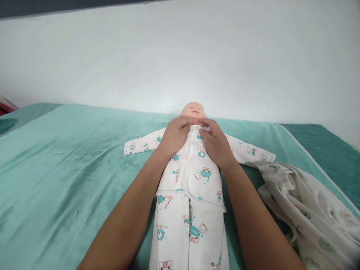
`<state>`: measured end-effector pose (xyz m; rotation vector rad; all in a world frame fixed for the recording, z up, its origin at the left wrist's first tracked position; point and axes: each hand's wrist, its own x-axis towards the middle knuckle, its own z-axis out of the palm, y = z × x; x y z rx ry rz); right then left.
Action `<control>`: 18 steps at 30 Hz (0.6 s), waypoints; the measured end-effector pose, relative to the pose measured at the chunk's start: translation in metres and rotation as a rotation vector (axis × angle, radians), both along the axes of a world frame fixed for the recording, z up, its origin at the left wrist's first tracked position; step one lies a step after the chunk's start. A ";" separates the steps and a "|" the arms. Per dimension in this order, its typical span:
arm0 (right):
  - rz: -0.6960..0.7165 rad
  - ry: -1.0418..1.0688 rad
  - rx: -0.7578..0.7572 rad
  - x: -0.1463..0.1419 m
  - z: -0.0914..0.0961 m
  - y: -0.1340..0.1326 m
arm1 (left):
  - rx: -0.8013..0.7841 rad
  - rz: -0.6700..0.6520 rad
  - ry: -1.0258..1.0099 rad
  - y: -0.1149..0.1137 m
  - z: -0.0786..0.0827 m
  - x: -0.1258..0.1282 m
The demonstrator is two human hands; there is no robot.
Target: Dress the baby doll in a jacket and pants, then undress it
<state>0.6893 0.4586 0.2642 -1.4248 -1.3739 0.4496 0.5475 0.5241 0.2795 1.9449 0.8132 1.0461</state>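
A baby doll [192, 109] lies on its back on a teal blanket [70, 165], head toward the wall. It wears a white printed top [194, 168] and matching trousers [180, 232], sleeves spread to both sides. My left hand [174, 135] rests on the doll's chest, fingers curled and pinching the top's collar just below the chin. My right hand [215, 142] mirrors it on the other side, fingers closed on the same collar edge. The fingertips of both hands meet at the neckline.
A crumpled white printed cloth [306, 210] lies at the right of the doll, near my right forearm. A white wall [180, 56] rises behind the bed. A red object [5, 108] shows at the far left edge.
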 end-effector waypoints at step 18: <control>-0.032 -0.057 0.021 0.000 -0.001 0.001 | 0.007 0.065 0.026 0.001 0.000 0.002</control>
